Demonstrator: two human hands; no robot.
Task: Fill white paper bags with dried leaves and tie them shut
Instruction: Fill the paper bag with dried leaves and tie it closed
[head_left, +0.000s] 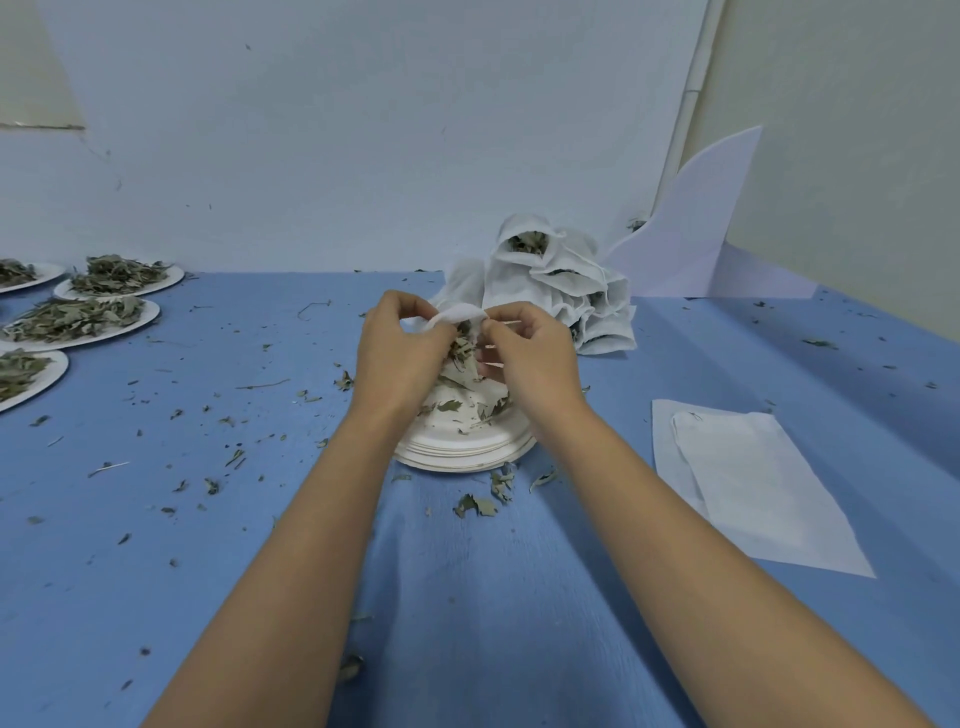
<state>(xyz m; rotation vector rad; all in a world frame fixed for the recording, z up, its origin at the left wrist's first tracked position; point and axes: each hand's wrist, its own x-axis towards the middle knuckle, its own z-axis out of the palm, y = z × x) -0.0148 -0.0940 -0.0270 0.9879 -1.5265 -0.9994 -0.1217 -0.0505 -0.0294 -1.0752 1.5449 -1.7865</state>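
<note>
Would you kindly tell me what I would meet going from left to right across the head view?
Plates of dried leaves, left hand, white paper bag, right hand, flat empty bags.

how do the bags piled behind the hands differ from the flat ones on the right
The piled bags bulge, with leaves showing at their mouths; the flat bags show no filling. The piled bags are heaped on each other farther back; the flat bags lie spread on the table, closer to the camera. Both are white.
</note>
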